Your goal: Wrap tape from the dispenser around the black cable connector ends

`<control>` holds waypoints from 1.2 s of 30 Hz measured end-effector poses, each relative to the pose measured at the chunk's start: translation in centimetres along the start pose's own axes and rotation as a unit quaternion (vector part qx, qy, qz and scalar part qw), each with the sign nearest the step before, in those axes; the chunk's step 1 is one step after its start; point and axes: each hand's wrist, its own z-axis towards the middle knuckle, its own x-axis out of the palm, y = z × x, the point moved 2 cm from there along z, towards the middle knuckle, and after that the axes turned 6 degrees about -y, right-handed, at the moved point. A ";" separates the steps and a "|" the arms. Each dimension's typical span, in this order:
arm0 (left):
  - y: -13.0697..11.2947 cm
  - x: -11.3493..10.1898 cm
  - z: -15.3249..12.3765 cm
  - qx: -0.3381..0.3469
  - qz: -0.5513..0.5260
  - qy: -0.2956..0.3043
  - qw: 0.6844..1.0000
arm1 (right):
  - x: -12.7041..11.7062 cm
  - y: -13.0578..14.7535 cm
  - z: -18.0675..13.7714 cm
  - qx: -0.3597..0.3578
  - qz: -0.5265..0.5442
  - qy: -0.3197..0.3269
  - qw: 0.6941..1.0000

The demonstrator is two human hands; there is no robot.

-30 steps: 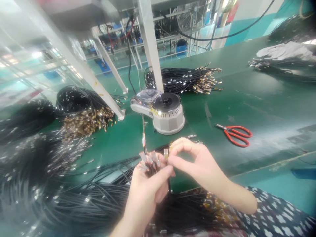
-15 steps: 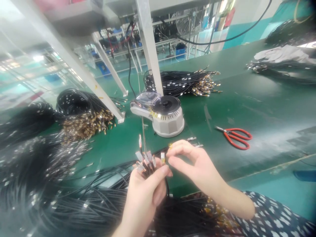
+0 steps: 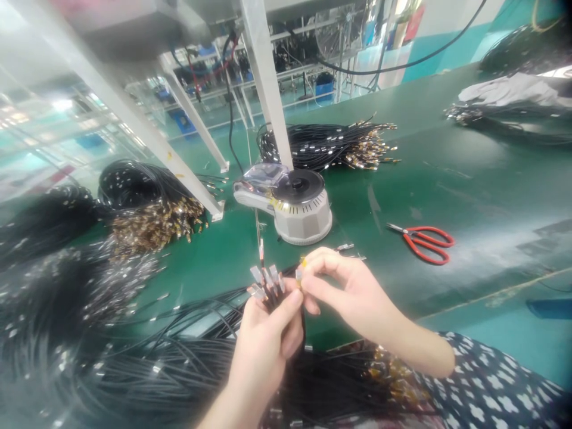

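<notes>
My left hand (image 3: 268,333) is closed around several black cables (image 3: 268,294), their silver metal connectors fanning upward above the fist. One cable end stands taller than the others. Between left thumb and forefinger, a single connector (image 3: 299,275) sticks up apart from the bunch. My right hand (image 3: 344,283) pinches at this connector with thumb and index finger. A small piece of yellow tape (image 3: 304,261) shows at the right index fingertip. Just beyond the hands stands a round white tape dispenser (image 3: 302,217) with a black disc on top and yellow tape at its edge.
Red-handled nippers (image 3: 429,243) lie on the green table (image 3: 375,202) at right. Bundles of black cable (image 3: 322,146) lie behind the dispenser, with more cable heaps (image 3: 147,220) at left. A white metal post (image 3: 268,89) rises behind the dispenser. A pale cloth (image 3: 513,92) rests far right.
My right fingers have moved in to the left and closed at the lone connector, with the yellow tape at the fingertip. My left hand still grips the cables.
</notes>
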 end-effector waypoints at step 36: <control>-0.1 0.4 -0.1 -0.004 -0.015 0.000 1.000 | -1.0 0.0 0.3 0.010 -0.062 -0.024 0.998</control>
